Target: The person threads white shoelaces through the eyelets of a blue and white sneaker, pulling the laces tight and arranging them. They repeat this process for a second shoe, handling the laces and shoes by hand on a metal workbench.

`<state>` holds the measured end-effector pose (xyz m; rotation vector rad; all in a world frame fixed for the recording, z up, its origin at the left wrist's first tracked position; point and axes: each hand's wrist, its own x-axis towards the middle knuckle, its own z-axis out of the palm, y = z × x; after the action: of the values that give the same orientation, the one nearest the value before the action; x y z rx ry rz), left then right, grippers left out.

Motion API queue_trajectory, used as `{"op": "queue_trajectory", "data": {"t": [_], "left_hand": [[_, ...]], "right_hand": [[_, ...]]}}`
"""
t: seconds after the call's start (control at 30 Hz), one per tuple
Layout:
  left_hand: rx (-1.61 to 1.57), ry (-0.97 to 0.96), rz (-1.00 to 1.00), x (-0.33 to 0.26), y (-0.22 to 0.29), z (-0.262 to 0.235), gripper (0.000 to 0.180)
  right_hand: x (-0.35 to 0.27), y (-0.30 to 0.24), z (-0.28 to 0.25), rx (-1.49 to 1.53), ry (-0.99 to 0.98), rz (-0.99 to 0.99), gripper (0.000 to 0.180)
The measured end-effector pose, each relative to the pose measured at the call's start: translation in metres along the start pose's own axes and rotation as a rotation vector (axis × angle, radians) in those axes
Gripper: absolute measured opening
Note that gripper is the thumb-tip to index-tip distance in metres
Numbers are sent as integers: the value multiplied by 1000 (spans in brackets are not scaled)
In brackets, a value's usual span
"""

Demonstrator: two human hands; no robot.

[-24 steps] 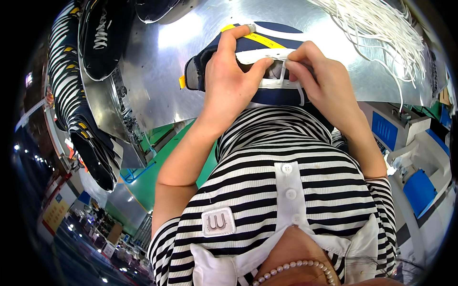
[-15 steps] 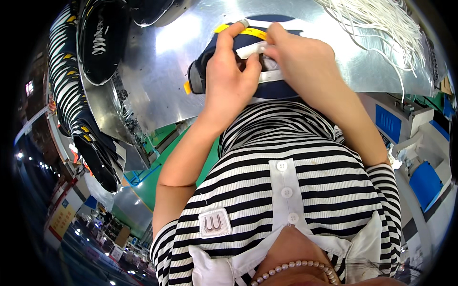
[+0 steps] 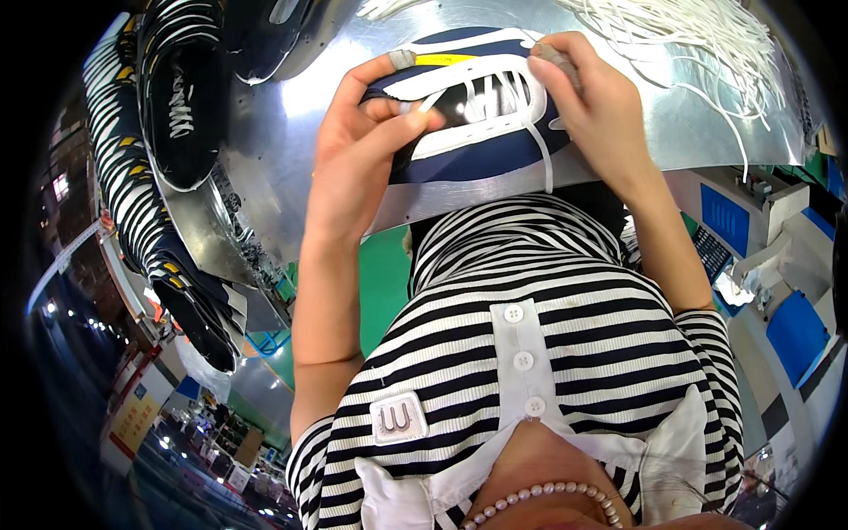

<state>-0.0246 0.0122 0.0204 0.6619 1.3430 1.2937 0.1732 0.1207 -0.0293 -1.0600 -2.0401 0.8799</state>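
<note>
Shoe (image 3: 481,162) is navy with white trim, lying on the metal worktop (image 3: 287,168) near its front edge, right in front of the person. Toe points right, opening at left. Yellow strip (image 3: 446,59) along its far side.

Left hand (image 3: 347,146) is at the opening end: thumb and curled fingers pinching a short bit of white lace, index stretched to the far side by the yellow strip. Right hand (image 3: 608,104) is at the toe end, thumb and index nearly together at the far edge; can't tell if they pinch lace or just the shoe. Grey band (image 3: 402,59) on left index, another on right index.

White lace crosses the opening toward the toe. Loose end (image 3: 541,152) drops over the shoe's near side to the worktop edge.

Lace heap (image 3: 680,31) far right on the worktop, one strand trailing to the edge. Laced dark shoe (image 3: 199,88) to the left, shoe row (image 3: 124,168) beyond it.
</note>
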Motion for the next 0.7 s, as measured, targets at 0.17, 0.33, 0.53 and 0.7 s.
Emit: {"op": "queue_trajectory", "data": {"t": [0.17, 0.33, 0.53, 0.7], "left_hand": [[876, 106, 290, -34, -1, 15, 59], [1325, 173, 579, -30, -16, 32, 46], [1046, 219, 595, 8, -16, 28, 19], [1041, 205, 700, 7, -13, 29, 19]], "right_hand": [[-27, -25, -26, -81, -259, 106, 22], [-34, -27, -14, -164, -223, -70, 14], [-73, -23, -30, -46, -629, -389, 18], [-51, -23, -33, 195, -246, 167, 18]]}}
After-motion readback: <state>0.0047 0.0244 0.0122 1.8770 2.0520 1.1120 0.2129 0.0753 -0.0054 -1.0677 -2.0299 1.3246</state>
